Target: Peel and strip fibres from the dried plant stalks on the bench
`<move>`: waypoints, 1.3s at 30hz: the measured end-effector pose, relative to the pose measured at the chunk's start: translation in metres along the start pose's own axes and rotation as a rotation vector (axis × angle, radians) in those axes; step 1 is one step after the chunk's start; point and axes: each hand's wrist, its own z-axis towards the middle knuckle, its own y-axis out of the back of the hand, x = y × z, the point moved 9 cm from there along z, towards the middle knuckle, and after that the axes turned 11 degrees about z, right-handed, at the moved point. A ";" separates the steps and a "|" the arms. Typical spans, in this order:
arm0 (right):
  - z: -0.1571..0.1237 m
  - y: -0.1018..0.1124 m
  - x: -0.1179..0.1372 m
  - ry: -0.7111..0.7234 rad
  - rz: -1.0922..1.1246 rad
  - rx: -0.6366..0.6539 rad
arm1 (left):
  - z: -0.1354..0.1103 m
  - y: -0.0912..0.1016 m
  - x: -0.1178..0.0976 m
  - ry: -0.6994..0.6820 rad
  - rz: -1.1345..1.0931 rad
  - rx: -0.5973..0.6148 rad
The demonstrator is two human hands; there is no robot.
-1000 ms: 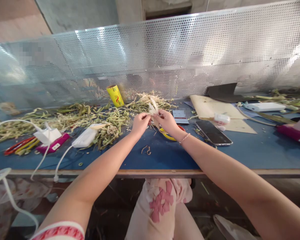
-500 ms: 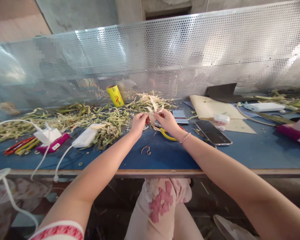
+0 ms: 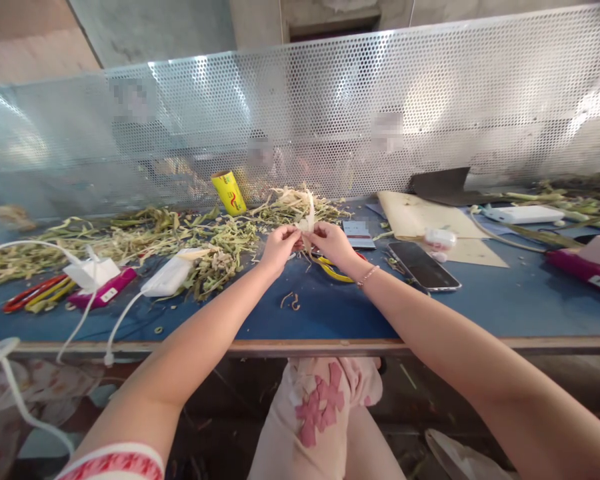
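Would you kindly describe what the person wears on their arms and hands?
The left hand and the right hand are ungloved. A thin bracelet circles the right wrist. Near the left shoulder shows a short white sleeve with red patterned trim; no right sleeve is in view.

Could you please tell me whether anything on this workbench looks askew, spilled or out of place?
The yellow tube by the perforated screen stands tilted rather than upright. Plant trimmings lie strewn over the blue table, right up against the white charger. The left hand and right hand pinch a pale stalk.
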 end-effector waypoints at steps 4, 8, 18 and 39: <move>0.001 0.003 -0.005 -0.030 0.035 -0.035 | 0.001 0.003 -0.001 -0.010 0.018 -0.037; 0.000 0.006 -0.004 -0.032 0.094 -0.067 | 0.002 0.006 0.001 -0.003 0.026 -0.071; 0.001 0.009 -0.006 -0.082 0.084 -0.111 | 0.004 0.010 0.003 0.023 -0.002 -0.106; 0.001 0.007 -0.005 -0.109 0.151 -0.096 | 0.006 0.008 0.005 0.029 -0.030 -0.070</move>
